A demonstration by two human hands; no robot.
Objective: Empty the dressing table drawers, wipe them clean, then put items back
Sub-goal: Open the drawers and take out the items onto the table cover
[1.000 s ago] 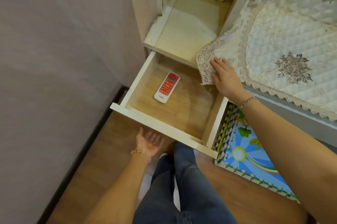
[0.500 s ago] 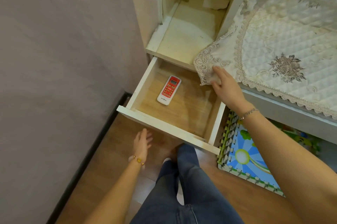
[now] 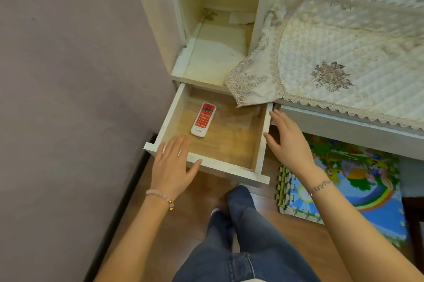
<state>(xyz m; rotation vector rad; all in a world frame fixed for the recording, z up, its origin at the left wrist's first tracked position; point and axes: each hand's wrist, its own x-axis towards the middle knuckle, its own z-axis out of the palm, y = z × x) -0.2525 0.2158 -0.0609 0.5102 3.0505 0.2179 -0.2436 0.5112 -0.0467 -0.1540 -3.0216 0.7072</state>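
Observation:
A white drawer point(image 3: 229, 168) with a wooden floor stands pulled out of the dressing table. Inside it lies a red and white remote control point(image 3: 203, 119), towards the left. My left hand point(image 3: 173, 162) rests flat over the drawer's front rim at its left corner, fingers straight. My right hand point(image 3: 288, 142) is spread open beside the drawer's right wall, its fingers near or touching that wall. Neither hand holds anything.
A quilted lace cloth point(image 3: 344, 57) covers the table top, one corner hanging over the drawer's back. An open shelf point(image 3: 218, 52) sits above the drawer. A colourful foam mat point(image 3: 344, 190) lies on the wooden floor at the right. A purple wall point(image 3: 68, 75) is close on the left.
My right hand let go of the lace cloth and dropped to the drawer's right side. My left hand rose from below the drawer onto its front rim.

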